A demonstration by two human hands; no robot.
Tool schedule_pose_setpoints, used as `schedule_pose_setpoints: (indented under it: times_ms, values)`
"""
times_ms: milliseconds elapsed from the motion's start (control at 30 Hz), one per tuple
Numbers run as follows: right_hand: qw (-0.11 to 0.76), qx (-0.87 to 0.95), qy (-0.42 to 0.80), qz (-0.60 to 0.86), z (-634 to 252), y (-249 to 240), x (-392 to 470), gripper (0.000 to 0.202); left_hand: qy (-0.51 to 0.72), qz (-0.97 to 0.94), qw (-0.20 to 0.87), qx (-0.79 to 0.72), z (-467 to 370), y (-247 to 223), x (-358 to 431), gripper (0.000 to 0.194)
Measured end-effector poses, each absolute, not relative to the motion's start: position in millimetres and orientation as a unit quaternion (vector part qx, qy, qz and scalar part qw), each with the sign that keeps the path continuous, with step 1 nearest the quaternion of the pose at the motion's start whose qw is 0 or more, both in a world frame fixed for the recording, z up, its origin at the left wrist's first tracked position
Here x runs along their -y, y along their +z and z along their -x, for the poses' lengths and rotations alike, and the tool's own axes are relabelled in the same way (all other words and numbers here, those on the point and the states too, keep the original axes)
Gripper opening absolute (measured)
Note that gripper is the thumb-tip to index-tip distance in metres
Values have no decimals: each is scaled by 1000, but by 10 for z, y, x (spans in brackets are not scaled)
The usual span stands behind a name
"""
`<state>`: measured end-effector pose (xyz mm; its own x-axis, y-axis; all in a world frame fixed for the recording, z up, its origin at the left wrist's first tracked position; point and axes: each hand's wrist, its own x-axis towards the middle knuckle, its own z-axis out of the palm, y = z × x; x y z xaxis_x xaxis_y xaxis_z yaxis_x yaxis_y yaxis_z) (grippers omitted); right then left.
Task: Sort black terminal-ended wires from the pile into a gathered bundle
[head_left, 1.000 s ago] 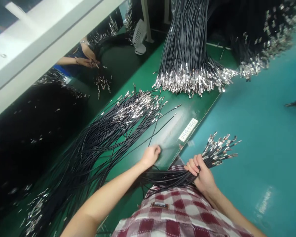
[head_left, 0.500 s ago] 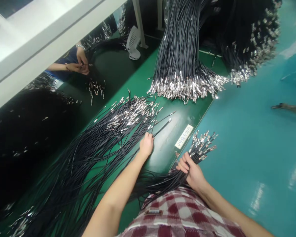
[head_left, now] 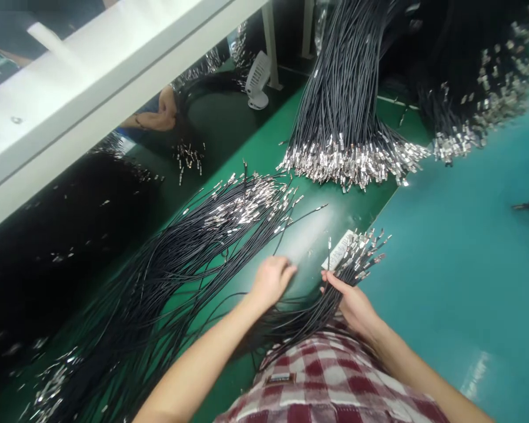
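A green tabletop (head_left: 357, 205) is being overhung along its far edge by a white shelf (head_left: 114, 76). Toward its right end, a thick stack (head_left: 344, 88) of black wires is being supported, metal tips (head_left: 344, 161) facing the middle. Across the centre, loose wires (head_left: 158, 252) are being borne in a long, tangled spread. At the near edge, against a checked shirt (head_left: 330, 376), a bunch (head_left: 317, 308) of wires is being gripped by the right hand (head_left: 357, 302). Apart from it, the left hand (head_left: 273, 279) is being held over the tabletop near the same edge, fingers curled; whether anything is being grasped there cannot be told. Under the shelf, a co-worker's hands (head_left: 163, 114) are being held together. Near the far edge, a fan (head_left: 258, 76) is being carried on its base. By the near edge, a label (head_left: 337, 249) is being partly covered by the bunch. One wire (head_left: 329, 255) is being pinched upright at the right thumb.
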<state>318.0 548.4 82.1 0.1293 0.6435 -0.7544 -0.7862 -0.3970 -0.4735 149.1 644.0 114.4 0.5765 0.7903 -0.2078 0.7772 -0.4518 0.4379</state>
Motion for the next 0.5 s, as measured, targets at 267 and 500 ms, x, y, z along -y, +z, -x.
schedule_pose_setpoints:
  times_ms: [267,500]
  values:
    - [545,-119,696,452,-3179,706,-5589,35,-42,-801,147,-579,-1341,540,-7176,29]
    - [525,-140,709,449,-3210,629,-5672,37,-95,-819,48,-563,-1372,582,-7318,21]
